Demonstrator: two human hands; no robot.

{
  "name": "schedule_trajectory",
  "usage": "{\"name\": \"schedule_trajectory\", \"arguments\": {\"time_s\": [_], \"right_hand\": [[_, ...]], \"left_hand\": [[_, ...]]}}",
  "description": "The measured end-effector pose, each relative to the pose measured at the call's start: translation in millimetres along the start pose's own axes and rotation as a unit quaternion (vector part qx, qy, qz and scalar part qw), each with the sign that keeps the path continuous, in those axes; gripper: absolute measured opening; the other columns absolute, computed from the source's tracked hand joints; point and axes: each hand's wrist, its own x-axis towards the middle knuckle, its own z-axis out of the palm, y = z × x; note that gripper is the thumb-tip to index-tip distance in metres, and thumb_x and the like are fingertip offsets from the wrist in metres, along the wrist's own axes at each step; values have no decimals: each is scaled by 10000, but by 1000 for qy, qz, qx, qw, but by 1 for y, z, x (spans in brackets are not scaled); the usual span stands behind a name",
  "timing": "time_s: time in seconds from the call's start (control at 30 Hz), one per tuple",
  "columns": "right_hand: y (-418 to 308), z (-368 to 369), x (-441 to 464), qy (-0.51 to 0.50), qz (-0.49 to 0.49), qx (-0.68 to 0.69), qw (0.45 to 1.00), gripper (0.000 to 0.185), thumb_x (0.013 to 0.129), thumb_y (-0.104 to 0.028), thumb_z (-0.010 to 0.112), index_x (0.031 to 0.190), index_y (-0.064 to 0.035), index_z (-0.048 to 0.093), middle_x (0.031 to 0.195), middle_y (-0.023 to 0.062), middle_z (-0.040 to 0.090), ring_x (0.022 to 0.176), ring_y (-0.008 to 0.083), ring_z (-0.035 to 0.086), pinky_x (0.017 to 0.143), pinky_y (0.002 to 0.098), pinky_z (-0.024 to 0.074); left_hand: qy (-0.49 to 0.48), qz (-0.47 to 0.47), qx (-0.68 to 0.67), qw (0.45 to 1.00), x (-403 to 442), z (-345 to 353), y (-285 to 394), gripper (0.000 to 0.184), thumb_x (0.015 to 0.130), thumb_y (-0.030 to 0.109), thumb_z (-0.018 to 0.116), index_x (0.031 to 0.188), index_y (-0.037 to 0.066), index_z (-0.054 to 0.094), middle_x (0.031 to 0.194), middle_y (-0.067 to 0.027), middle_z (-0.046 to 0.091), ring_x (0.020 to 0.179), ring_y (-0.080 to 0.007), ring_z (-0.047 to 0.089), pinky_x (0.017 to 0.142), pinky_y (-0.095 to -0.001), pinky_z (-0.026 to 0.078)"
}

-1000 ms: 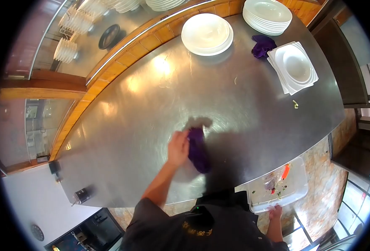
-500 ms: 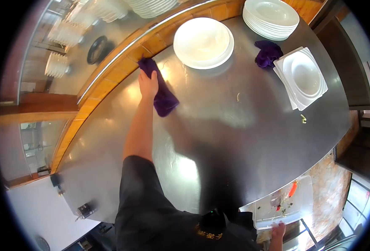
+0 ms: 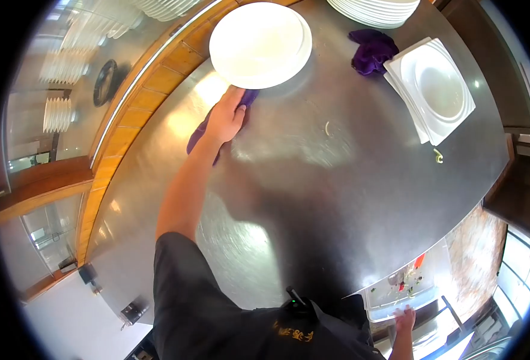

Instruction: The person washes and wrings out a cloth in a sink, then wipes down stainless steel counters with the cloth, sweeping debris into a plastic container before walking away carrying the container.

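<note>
My left hand (image 3: pixel 226 118) presses a folded purple cloth (image 3: pixel 197 137) onto the steel table, fingers pointing forward to the rim of a stack of round white plates (image 3: pixel 259 45). Cloth shows on both sides of the hand. At the lower right, my right hand (image 3: pixel 404 318) grips the near rim of a clear plastic tub (image 3: pixel 376 313), its fingers somewhat blurred. The tub sits at the table's edge with food scraps and an orange-red piece inside.
A second purple cloth (image 3: pixel 374 51) lies crumpled beside stacked square white dishes (image 3: pixel 427 90). More white plates (image 3: pixel 376 13) stand behind. Small scraps (image 3: pixel 438 156) lie on the steel table (image 3: pixel 349 198). A wooden ledge (image 3: pixel 130 117) borders its left side.
My left hand has slid the cloth right, up to the round plates, and the cloth has turned. The view has shifted a little. My right hand stays at the tub's rim.
</note>
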Motion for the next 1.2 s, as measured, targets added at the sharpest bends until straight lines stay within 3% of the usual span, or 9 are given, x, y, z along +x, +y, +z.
{"name": "schedule_trajectory", "arguments": {"time_s": [0.1, 0.23, 0.33, 0.57, 0.7, 0.87, 1.0, 1.07, 1.2], "right_hand": [[13, -5, 8, -42, 24, 20, 999, 263, 919, -128, 588, 1149, -95, 466, 958, 74, 455, 811, 338, 657, 561, 459, 589], [20, -2, 0, -52, -3, -2, 999, 289, 901, -78, 572, 1173, -89, 477, 958, 76, 472, 840, 333, 674, 562, 449, 600], [14, 7, -1, 31, 164, 263, 950, 271, 898, -76, 577, 1149, -83, 476, 916, 68, 483, 817, 322, 675, 547, 432, 603], [41, 17, 1, 28, 102, 250, 962, 288, 937, -195, 632, 1155, -88, 477, 897, 57, 470, 808, 300, 666, 530, 410, 592], [-76, 9, 6, 93, 327, 417, 843, 285, 951, -225, 619, 1165, -101, 477, 916, 52, 459, 824, 268, 640, 560, 392, 581], [-118, 11, 0, 107, 315, 442, 833, 258, 962, -257, 610, 1152, -135, 484, 933, 44, 450, 845, 243, 616, 583, 385, 569], [-141, 10, -11, 106, 303, 435, 841, 245, 964, -254, 599, 1150, -129, 499, 931, 41, 462, 856, 233, 611, 591, 369, 567], [-149, 7, -13, 91, 285, 444, 845, 315, 961, -223, 584, 1234, -86, 507, 961, 48, 523, 888, 187, 602, 620, 340, 558], [-150, 2, -24, 81, 262, 449, 850, 399, 911, -126, 562, 1303, -84, 497, 996, 56, 563, 872, 176, 604, 628, 339, 562]], "left_hand": [[-32, 8, 299, 954, -18, -22, 6, 527, 964, 263, 545, 1454, 100, 434, 1494, -207, 413, 1380, -430, 354, 1140, -489, 289], [15, -47, 185, 982, -39, 13, 3, 586, 936, 218, 549, 1485, 93, 385, 1481, -282, 386, 1351, -460, 377, 1116, -550, 294], [45, -40, 123, 991, -28, 53, 53, 589, 928, 153, 544, 1478, 42, 365, 1426, -351, 396, 1288, -498, 414, 1099, -513, 328], [92, -22, 90, 991, 20, 91, 99, 566, 899, 80, 531, 1448, 33, 401, 1370, -325, 467, 1246, -488, 451, 1066, -511, 371], [84, 12, 70, 994, 6, 103, 110, 564, 903, 51, 522, 1455, 61, 411, 1394, -327, 451, 1263, -479, 455, 1079, -482, 376], [64, 20, -12, 998, -26, 106, 158, 579, 902, 5, 509, 1466, 76, 395, 1448, -310, 411, 1328, -455, 420, 1108, -432, 369], [-26, 11, -50, 998, -50, 81, 190, 568, 908, 55, 545, 1458, 75, 401, 1458, -289, 414, 1333, -443, 422, 1108, -418, 368], [52, 35, 39, 997, -51, 54, 200, 608, 890, 236, 628, 1451, 112, 429, 1441, -252, 452, 1317, -421, 446, 1070, -465, 398], [35, -140, 213, 966, -49, 41, 213, 649, 897, 328, 566, 1474, 85, 396, 1360, -231, 486, 1205, -413, 501, 997, -478, 448]]}}
